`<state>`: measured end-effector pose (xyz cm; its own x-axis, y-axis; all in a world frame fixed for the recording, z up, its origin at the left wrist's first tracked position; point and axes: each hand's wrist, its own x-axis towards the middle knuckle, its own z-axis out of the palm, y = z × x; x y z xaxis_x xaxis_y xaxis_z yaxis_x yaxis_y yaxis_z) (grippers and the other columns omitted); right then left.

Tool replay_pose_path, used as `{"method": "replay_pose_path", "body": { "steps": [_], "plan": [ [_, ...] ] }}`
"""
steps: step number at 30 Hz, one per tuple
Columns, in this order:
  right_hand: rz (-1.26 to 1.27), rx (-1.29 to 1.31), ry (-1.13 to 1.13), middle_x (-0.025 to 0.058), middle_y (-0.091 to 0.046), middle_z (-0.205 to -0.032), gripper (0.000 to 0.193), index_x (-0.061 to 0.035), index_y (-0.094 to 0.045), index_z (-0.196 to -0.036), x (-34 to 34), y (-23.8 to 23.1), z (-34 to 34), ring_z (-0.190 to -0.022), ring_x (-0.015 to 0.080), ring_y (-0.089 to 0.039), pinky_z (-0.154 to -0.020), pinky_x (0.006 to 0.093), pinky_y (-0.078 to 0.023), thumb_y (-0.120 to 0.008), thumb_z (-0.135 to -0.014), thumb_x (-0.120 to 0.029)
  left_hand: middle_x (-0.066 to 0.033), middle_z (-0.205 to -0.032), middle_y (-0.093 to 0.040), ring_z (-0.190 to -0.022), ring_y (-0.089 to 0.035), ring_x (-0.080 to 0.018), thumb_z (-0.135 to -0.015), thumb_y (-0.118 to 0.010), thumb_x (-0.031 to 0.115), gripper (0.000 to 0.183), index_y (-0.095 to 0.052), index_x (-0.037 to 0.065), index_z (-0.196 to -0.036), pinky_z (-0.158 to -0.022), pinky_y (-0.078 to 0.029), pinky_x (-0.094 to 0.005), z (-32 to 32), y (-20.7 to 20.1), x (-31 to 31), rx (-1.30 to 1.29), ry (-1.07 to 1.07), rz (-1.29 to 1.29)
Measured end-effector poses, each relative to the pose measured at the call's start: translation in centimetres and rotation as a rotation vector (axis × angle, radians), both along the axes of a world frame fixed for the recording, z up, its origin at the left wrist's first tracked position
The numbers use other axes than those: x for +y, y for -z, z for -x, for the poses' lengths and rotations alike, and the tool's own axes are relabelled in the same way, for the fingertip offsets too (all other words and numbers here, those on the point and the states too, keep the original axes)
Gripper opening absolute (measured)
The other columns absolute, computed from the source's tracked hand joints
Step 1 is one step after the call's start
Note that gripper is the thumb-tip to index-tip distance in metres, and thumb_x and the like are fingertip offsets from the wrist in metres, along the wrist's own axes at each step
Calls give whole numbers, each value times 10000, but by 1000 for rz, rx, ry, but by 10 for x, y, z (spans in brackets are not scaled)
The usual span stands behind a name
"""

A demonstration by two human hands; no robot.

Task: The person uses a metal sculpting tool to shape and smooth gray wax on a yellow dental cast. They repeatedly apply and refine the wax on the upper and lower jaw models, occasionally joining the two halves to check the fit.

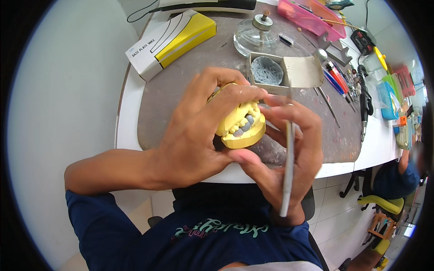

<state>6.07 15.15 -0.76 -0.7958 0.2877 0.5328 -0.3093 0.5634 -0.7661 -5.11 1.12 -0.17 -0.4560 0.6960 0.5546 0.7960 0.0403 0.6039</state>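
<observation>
Clasping yellow two-part dental cast [244,142], grey teeth [245,125] among yellow, base smooth, left fingers [235,94] curled around it, right fingers [304,118] bent about metal tool [288,174].

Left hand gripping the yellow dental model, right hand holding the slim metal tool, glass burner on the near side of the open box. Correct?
Not quite: the head view shows the glass burner beyond the open box, not nearer. The left hand grips the yellow dental model, and the right hand holds the slim metal tool.

The person wears a navy shirt [194,253] with elbow-length sleeves [101,221], curly mint lettering [210,225] and reddish angular marks [196,232].
</observation>
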Motion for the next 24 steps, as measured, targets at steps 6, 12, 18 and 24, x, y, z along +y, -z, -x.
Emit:
{"method": "replay_pose_path", "body": {
  "steps": [6,12,18,24],
  "plan": [
    [108,-81,-28,173,-614,-1140,603,-19,-491,-1116,-3,0,-1,-1061,227,-635,-941,374,-535,-893,-679,-126,-143,-1195,-507,-1084,-541,-264,-643,-881,119,702,-556,72,-1264,-867,-481,-335,-3,-5,-4,-7,8,68],
    [79,-33,-12,173,-596,-1137,554,-15,-493,-1100,-1,2,-5,-1085,243,-621,-944,380,-536,-859,-690,-77,-141,-1215,-483,-1147,-491,-295,-595,-912,276,812,-530,79,-1284,-961,-421,-381,3,-12,-16,4,-29,96],
    [14,27,-8,175,-562,-1148,564,-11,-494,-1093,8,2,-11,-1115,286,-603,-925,410,-557,-866,-678,-97,-133,-1241,-478,-1153,-479,-326,-603,-790,576,854,-561,75,-1256,-999,-388,-421,20,-15,-37,267,-229,420],
    [-46,71,-9,179,-546,-1154,584,-12,-485,-1094,11,3,-11,-1105,299,-608,-903,413,-571,-880,-688,-158,-173,-1263,-514,-1148,-521,-300,-811,-705,513,669,-579,16,-1241,-968,-440,-406,5,-21,-33,345,-128,268]
  ]
}}
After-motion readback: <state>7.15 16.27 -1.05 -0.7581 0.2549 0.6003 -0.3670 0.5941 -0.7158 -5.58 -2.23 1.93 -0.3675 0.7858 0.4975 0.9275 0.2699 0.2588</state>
